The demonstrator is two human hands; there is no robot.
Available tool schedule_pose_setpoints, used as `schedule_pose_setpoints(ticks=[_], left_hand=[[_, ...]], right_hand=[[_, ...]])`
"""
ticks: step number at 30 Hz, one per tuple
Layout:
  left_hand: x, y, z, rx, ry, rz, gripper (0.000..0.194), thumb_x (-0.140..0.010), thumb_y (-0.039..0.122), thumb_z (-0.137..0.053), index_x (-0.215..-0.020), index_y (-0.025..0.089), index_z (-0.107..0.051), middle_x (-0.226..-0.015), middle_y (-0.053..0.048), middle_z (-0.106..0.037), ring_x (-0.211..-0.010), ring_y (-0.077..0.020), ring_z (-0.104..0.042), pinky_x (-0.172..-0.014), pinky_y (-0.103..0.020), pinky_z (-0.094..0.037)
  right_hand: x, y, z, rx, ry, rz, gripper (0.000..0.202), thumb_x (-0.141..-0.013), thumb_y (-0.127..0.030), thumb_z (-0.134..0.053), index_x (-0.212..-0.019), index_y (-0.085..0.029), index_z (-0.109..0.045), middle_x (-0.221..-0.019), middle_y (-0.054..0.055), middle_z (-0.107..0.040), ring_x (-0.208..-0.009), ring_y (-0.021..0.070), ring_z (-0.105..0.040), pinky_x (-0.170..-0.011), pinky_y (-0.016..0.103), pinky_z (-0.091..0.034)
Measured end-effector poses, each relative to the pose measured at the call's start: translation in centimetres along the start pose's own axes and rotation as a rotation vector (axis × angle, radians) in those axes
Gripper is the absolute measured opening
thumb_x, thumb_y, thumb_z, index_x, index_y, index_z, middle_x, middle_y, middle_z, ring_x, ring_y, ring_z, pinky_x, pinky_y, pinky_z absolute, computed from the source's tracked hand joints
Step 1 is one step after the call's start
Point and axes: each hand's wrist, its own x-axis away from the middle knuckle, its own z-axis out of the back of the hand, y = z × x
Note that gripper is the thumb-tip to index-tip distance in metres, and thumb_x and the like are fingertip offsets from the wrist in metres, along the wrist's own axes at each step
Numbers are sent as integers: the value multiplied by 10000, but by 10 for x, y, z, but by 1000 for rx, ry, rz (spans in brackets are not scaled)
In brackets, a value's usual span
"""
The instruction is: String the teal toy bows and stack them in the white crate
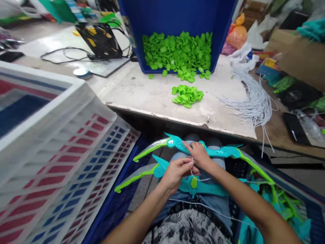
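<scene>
Two teal and green toy bows lie across my lap, an upper toy bow [215, 152] and a lower toy bow [210, 189]. Between them my left hand [179, 171] is closed in a pinch on a thin white string [200, 179], whose end loops down below the fingers. Right against it, my right hand [199, 156] is bent over the upper bow's middle, index finger stretched to the left and the other fingers curled at the same string. Its fingertips are partly hidden. Another length of white string runs across my lap from the lower bow.
A blue bin [177, 20] of green plastic pieces stands on the table, with a small heap of green pieces [188, 96] before it. White strings [256, 98] hang off the table edge. Stacked crates [63, 152] stand left; a crate of bow parts [286, 206] sits right.
</scene>
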Motion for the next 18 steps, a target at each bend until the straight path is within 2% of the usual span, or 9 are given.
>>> schedule_pose_setpoints(ticks=[3,5,7,11,13,18], left_hand=[[0,5,7,64,-81,-22,466,-514,436,-877,-769,153,-610,-553,-13,-663,-528,-143,-631,-669,-291,-522],[-1,12,14,84,-103,-69,421,-549,437,-859,-698,158,-580,-484,19,-609,-443,-102,-554,-676,-302,-525],[-4,23,24,72,-28,-169,391,-570,434,-844,-671,152,-593,-448,41,-560,-408,-74,-490,-655,-285,-515],[-9,55,50,-1,314,-469,356,-554,421,-825,-692,134,-665,-455,47,-528,-431,-68,-466,-485,-200,-394],[-11,72,61,-84,416,-587,314,-583,402,-793,-696,131,-681,-460,43,-524,-428,-67,-446,-445,-195,-339],[-17,99,72,-387,414,-675,259,-684,389,-689,-673,130,-684,-465,24,-532,-437,-79,-442,-445,-210,-336]], right_hand=[[-1,21,8,-74,-45,9,642,-871,-239,-554,-1470,-221,-325,-1027,105,-675,-927,246,-604,-847,378,-455],[3,40,17,-169,-76,42,585,-880,-275,-538,-1443,-261,-379,-1038,74,-691,-925,222,-628,-848,354,-470],[6,58,23,-301,-124,57,515,-872,-325,-550,-1381,-289,-477,-1048,50,-706,-917,207,-655,-822,314,-494],[7,77,24,-564,-172,-1,440,-826,-321,-591,-1264,-279,-608,-1159,14,-693,-988,226,-676,-860,287,-516],[6,80,22,-600,-183,-31,428,-807,-316,-599,-1230,-266,-637,-1156,7,-693,-997,245,-679,-877,303,-523],[5,81,22,-592,-205,-72,425,-798,-351,-606,-1207,-246,-657,-1126,11,-702,-978,270,-687,-849,323,-543]])
